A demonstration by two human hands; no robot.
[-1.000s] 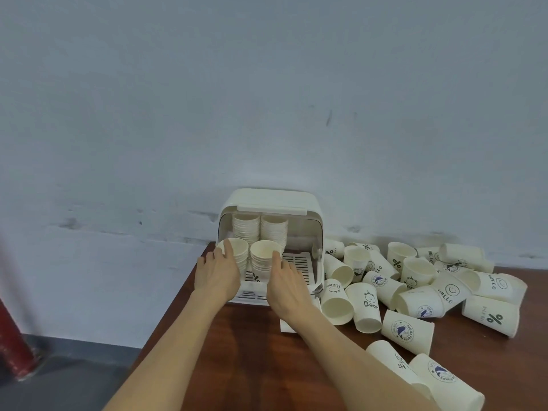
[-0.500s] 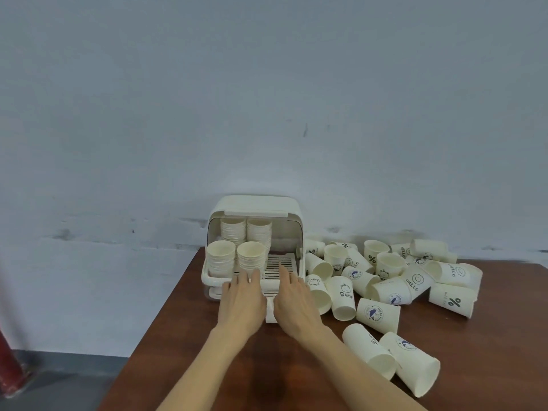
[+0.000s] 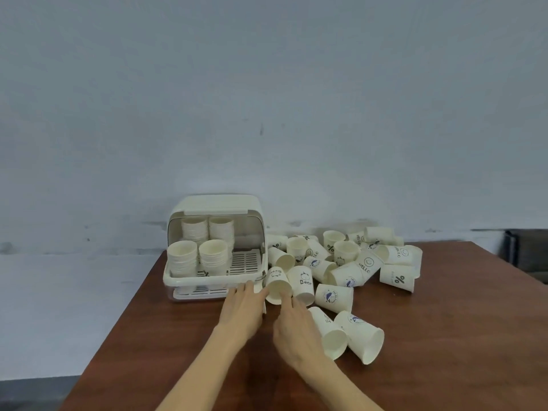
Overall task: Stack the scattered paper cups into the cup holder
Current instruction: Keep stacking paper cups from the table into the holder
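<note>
Both hands have been drawn back from the cup holder [image 3: 213,247] toward the scattered cups.
Left hand [image 3: 241,310] and right hand [image 3: 293,327] lie released, fingers straight, beside the nearest cup [image 3: 277,284] at centre frame on the bench [image 3: 444,336]; it should be gripped by its wall, not crushed.

We see two bare forearms, uncovered up to the frame's lower edge, ending in the bare left hand [image 3: 241,310] and bare right hand [image 3: 293,330]; no sleeves, rings or watch show.
</note>
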